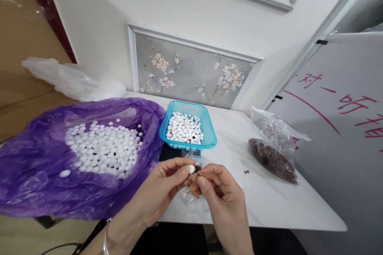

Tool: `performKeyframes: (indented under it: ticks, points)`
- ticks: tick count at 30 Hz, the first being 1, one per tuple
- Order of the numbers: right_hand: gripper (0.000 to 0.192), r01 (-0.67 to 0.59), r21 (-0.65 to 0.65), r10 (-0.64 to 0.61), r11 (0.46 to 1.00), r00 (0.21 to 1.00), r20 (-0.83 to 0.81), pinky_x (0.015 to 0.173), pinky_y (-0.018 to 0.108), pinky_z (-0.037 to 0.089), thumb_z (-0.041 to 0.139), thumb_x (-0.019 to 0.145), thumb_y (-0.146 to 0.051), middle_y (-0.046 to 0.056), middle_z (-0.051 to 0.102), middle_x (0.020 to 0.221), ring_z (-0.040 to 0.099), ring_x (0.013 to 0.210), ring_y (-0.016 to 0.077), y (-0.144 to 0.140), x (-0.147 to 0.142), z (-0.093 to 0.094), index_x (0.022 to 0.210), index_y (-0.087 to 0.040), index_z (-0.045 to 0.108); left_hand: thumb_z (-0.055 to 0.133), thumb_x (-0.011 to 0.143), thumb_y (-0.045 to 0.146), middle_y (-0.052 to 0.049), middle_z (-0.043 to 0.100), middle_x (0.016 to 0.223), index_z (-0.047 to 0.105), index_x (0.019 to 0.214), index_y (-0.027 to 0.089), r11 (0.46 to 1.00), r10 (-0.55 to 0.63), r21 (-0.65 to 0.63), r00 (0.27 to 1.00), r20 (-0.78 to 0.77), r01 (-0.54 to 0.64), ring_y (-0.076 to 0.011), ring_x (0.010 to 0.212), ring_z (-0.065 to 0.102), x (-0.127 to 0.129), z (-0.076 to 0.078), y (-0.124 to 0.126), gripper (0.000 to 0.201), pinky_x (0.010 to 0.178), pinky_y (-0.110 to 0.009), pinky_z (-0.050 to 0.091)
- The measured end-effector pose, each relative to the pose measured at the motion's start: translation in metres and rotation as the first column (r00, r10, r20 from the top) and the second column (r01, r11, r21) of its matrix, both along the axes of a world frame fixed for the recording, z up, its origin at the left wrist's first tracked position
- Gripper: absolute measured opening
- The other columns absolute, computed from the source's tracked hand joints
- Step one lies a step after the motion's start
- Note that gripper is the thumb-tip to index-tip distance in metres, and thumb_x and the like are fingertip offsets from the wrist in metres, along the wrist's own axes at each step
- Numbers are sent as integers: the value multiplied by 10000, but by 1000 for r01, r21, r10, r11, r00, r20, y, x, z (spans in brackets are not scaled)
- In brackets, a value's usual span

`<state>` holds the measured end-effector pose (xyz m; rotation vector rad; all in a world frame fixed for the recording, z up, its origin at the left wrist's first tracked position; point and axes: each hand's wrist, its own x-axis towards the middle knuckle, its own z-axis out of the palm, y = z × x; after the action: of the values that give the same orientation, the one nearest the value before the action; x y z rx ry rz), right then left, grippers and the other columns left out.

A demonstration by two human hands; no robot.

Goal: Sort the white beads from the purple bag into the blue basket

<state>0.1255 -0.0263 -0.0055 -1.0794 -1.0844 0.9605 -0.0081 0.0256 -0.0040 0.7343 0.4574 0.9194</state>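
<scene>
My left hand (161, 189) pinches a small white ball (192, 169) between thumb and finger. Close beside it, the thumb and fingers of my right hand (226, 193) are pressed together; what they hold, if anything, is too small to make out. Beneath both hands lies a small clear plastic bag (190, 196) with small brown and reddish bits, partly hidden by my fingers. Just beyond is a blue plastic basket (211, 133) with many white balls (184, 127). To the left, an open purple plastic bag (38, 167) holds many more white balls (104, 149).
At the right of the white table (226, 159) stands a clear bag of dark brown pieces (273, 161). A few brown bits (246, 171) lie nearer. Crumpled white plastic (74, 79) is at the back left. A whiteboard with red writing (338, 127) borders the right side.
</scene>
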Motion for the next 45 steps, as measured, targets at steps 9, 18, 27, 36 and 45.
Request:
performKeyframes:
  ticks: [9, 18, 27, 36, 45]
  points:
    - [101, 35, 31, -37, 999, 997, 67, 605, 213, 512, 664, 855, -268, -1, 685, 681, 620, 647, 133, 2, -1, 2, 782, -210, 702, 746, 793, 203, -6, 695, 700, 744, 851, 158, 1000, 31, -1, 999, -37, -31, -82, 621, 617, 2, 1, 0, 73, 653, -189, 500]
    - [111, 78, 90, -92, 993, 983, 157, 551, 215, 461, 656, 856, -272, -8, 625, 683, 554, 613, 130, 2, -6, 2, 767, -207, 653, 795, 740, 231, 17, 693, 731, 755, 796, 177, 995, 102, 16, 987, -128, -101, -72, 668, 599, -1, 5, -5, 88, 665, -164, 486]
    - [114, 45, 94, -61, 995, 984, 168, 584, 224, 431, 624, 892, -292, -26, 577, 715, 523, 650, 128, -1, -8, -3, 801, -223, 618, 796, 732, 226, 8, 723, 774, 777, 782, 223, 966, 225, 179, 952, -209, -189, -105, 738, 613, -4, 2, -6, 53, 713, -193, 490]
    - [111, 22, 40, -26, 999, 995, 92, 568, 214, 453, 667, 858, -290, -25, 592, 685, 537, 629, 122, 3, -9, -4, 787, -210, 638, 818, 698, 218, 4, 718, 776, 783, 732, 216, 960, 244, 189, 950, -197, -207, -108, 738, 609, -6, 1, -5, 49, 699, -189, 491]
    - [79, -9, -23, 10, 1000, 999, 42, 618, 230, 502, 694, 833, -290, 3, 684, 747, 603, 680, 140, 1, -5, -2, 875, -224, 706, 806, 721, 277, -14, 706, 766, 776, 815, 194, 987, 152, 67, 980, -127, -144, -112, 700, 607, -5, 4, -8, 128, 708, -220, 508]
